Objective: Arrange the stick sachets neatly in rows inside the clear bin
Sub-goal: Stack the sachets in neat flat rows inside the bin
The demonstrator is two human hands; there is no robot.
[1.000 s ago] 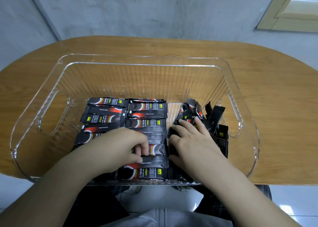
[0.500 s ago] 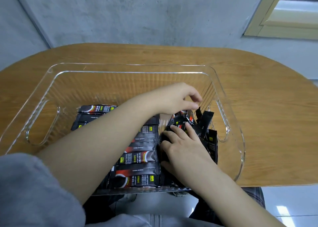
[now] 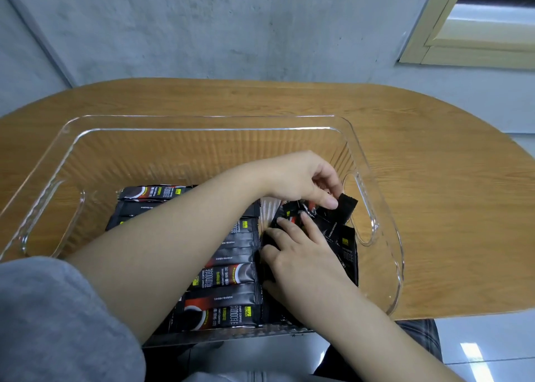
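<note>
A clear bin sits on the wooden table. Black stick sachets lie in flat rows across its near middle and left, partly hidden by my left forearm. A loose, untidy pile of sachets fills the right side by the handle cutout. My left hand reaches across over this pile, thumb and fingers pinched on one black sachet that sticks up. My right hand lies flat on the pile with fingers spread, pressing the sachets down.
The oval wooden table stands against a grey wall. The bin's far half holds no sachets. The bin's near rim overhangs the table edge above my lap. A grey sleeve fills the lower left corner.
My left hand left the middle row, crossed over to the right pile and pinched a sachet there. My right hand stayed pressed on the pile.
</note>
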